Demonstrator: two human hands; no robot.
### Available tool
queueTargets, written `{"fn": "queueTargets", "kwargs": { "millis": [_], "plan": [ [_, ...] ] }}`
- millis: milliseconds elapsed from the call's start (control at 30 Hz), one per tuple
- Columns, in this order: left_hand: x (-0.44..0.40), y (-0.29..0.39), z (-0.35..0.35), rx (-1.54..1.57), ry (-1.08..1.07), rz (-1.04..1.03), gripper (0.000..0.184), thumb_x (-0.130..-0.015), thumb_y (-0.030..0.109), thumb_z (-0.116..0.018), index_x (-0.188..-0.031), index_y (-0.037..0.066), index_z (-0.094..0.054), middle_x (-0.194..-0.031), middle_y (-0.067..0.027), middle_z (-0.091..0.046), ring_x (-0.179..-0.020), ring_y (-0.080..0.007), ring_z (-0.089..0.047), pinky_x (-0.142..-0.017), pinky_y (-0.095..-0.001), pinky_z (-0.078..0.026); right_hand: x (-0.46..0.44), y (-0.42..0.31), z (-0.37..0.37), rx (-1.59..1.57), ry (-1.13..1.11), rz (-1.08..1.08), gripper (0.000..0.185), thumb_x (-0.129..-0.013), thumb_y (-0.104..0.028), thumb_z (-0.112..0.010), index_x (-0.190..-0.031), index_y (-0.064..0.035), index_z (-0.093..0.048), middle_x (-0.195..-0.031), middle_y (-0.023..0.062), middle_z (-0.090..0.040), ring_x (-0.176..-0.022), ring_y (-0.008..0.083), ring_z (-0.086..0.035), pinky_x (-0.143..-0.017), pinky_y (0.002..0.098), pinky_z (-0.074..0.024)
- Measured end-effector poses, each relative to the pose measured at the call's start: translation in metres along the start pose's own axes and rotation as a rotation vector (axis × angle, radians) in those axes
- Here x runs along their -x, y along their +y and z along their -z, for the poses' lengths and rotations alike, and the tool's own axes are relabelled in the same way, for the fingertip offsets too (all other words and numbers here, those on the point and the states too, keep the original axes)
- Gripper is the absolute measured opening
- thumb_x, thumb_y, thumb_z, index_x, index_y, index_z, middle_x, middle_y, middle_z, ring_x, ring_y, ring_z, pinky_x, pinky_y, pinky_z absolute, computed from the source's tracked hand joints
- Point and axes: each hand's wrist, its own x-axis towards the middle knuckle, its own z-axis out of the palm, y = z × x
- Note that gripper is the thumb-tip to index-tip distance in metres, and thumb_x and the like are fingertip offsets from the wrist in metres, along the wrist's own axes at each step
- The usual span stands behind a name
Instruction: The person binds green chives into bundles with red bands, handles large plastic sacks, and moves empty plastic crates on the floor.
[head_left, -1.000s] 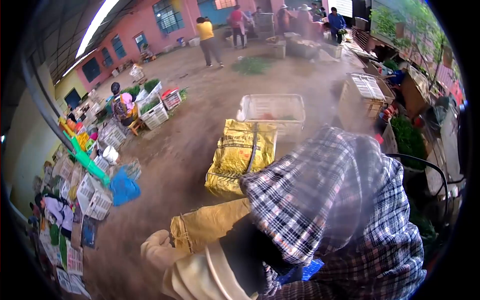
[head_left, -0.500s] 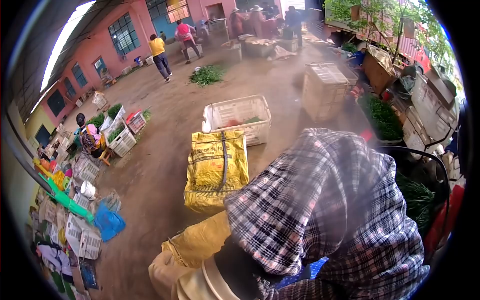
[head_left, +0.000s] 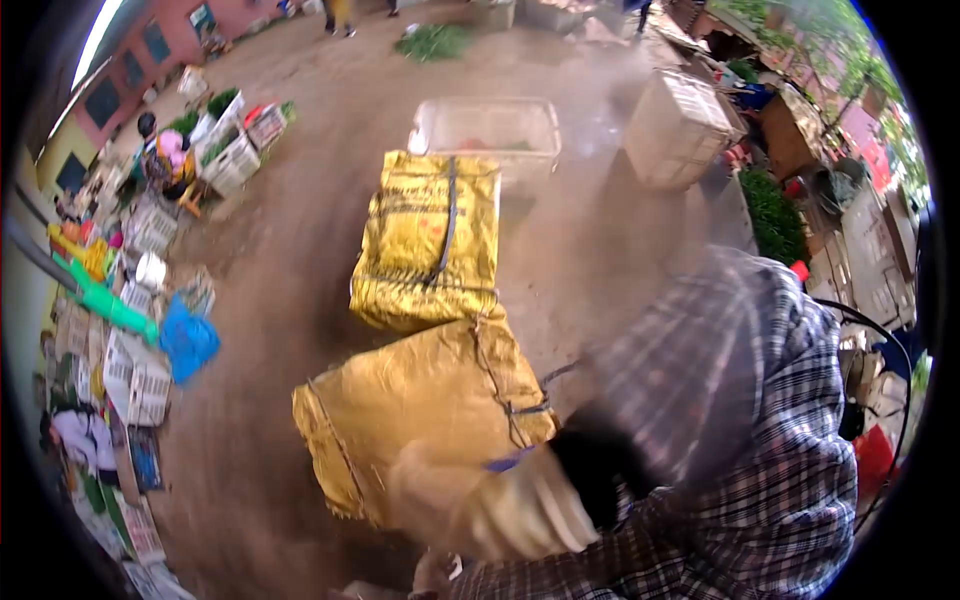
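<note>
My right hand [head_left: 460, 495], in a pale beige glove with a ribbed cuff, is smeared by motion over the near corner of a tan-yellow wrapped bale [head_left: 430, 400]. Its fingers cannot be made out. Dark cords cross the bale, and a strap juts from its right side. Beside the glove shows a short strip of blue. My left hand [head_left: 430, 575] shows only in small part at the bottom edge, below the bale, its fingers unclear. Just beyond lies a brighter yellow bale [head_left: 425, 240] bound with a dark strap.
A white plastic crate [head_left: 485, 125] stands behind the bales, and a tall pale crate [head_left: 675, 135] farther right. Crates, a blue bag [head_left: 187, 340] and a green bundle [head_left: 110, 305] line the left. A seated person [head_left: 165, 160] is beyond. Greens [head_left: 770, 215] lie right.
My view has tipped downward, showing more of the tan-yellow bale. The gloved right hand has shifted rightward in view, and my plaid sleeve has moved right and down.
</note>
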Motion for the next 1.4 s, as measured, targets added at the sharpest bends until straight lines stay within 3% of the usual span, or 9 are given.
{"fn": "queueTargets", "kwargs": {
  "millis": [67,133,433,467,533,867,1067,1333,1400],
  "plan": [
    [-0.042,-0.034,0.059,-0.194,-0.468,-0.14,0.05,-0.092,0.036,-0.05,-0.134,0.01,-0.042,-0.125,-0.0078,-0.055,-0.118,-0.028,-0.05,-0.094,-0.0417,-0.043,0.018,-0.012,-0.005,-0.013,-0.036,-0.081,0.012,-0.073,-0.013,-0.055,-0.08,-0.0041,-0.056,-0.07,0.0081,-0.049,-0.063,0.0201,-0.051,-0.056,0.0329,-0.0413],
    [0.012,-0.014,0.009,0.133,-0.004,-0.125,0.062,-0.088,0.03,-0.055,-0.138,0.0,-0.033,-0.126,-0.0181,-0.051,-0.115,-0.0324,-0.05,-0.097,-0.0474,-0.042,0.039,-0.025,-0.008,-0.026,-0.078,-0.157,0.012,-0.073,-0.013,-0.055,-0.08,-0.0041,-0.056,-0.07,0.0081,-0.049,-0.063,0.02,-0.051,-0.056,0.0328,-0.0412],
    [0.04,-0.036,-0.005,0.156,0.133,0.013,0.064,-0.087,0.022,-0.061,-0.139,0.0,-0.032,-0.129,-0.019,-0.048,-0.114,-0.0336,-0.05,-0.1,-0.0478,-0.039,0.107,-0.09,-0.018,0.196,-0.254,-0.617,0.011,-0.072,-0.012,-0.055,-0.08,-0.0042,-0.056,-0.069,0.0078,-0.048,-0.064,0.0195,-0.05,-0.057,0.0322,-0.0408],
    [0.052,-0.038,-0.011,0.255,0.128,-0.03,0.056,-0.087,0.023,-0.06,-0.135,0.002,-0.038,-0.123,-0.0158,-0.051,-0.11,-0.0308,-0.051,-0.096,-0.0467,-0.041,0.117,-0.092,-0.009,-0.29,-0.431,-0.328,0.01,-0.073,-0.012,-0.055,-0.079,-0.005,-0.056,-0.069,0.0072,-0.048,-0.063,0.0192,-0.05,-0.058,0.0318,-0.0406],
    [0.069,-0.04,-0.025,0.374,0.1,-0.061,0.052,-0.088,0.025,-0.061,-0.132,0.004,-0.043,-0.117,-0.0123,-0.054,-0.107,-0.0288,-0.053,-0.093,-0.0454,-0.042,0.123,-0.1,-0.016,-0.168,-0.384,-0.347,0.011,-0.077,-0.013,-0.054,-0.085,-0.0062,-0.058,-0.067,0.0041,-0.049,-0.061,0.0187,-0.049,-0.057,0.0317,-0.0404],
    [0.084,-0.126,-0.12,0.52,0.288,-0.219,0.036,-0.087,0.018,-0.062,-0.12,0.007,-0.052,-0.09,-0.0016,-0.062,-0.081,-0.0143,-0.059,-0.075,-0.0289,-0.048,0.204,-0.076,-0.025,-0.83,-0.852,-0.789,0.02,-0.088,-0.021,-0.055,-0.102,-0.0082,-0.062,-0.091,0.0113,-0.066,-0.079,0.0302,-0.065,-0.07,0.0402,-0.0511],
    [0.074,-0.175,-0.237,0.656,0.423,-0.219,0.054,-0.086,0.023,-0.063,-0.131,-0.001,-0.045,-0.113,-0.0088,-0.059,-0.095,-0.0177,-0.058,-0.086,-0.0326,-0.046,0.305,-0.056,-0.013,-0.739,-0.822,-0.523,0.024,-0.085,-0.024,-0.06,-0.103,-0.0071,-0.061,-0.08,0.0169,-0.063,-0.077,0.0376,-0.062,-0.068,0.0455,-0.0491],
    [0.1,-0.365,-0.376,1.291,0.653,-0.23,0.03,-0.083,0.007,-0.064,-0.112,0.004,-0.058,-0.086,-0.0064,-0.062,-0.071,-0.0156,-0.055,-0.063,-0.029,-0.046,0.315,-0.051,-0.044,-0.688,-1.132,-0.089,0.03,-0.085,-0.029,-0.061,-0.107,-0.0091,-0.061,-0.083,0.0194,-0.065,-0.079,0.0391,-0.062,-0.071,0.0475,-0.0489],
    [0.099,-0.426,-0.41,1.394,0.701,-0.196,0.026,-0.087,0.017,-0.061,-0.111,0.008,-0.058,-0.092,-0.0049,-0.064,-0.077,-0.017,-0.06,-0.066,-0.0282,-0.047,0.314,-0.052,-0.074,-0.631,-0.916,0.154,0.029,-0.085,-0.028,-0.061,-0.107,-0.0093,-0.061,-0.083,0.0191,-0.065,-0.08,0.0388,-0.062,-0.071,0.0471,-0.0486]
  ]
}}
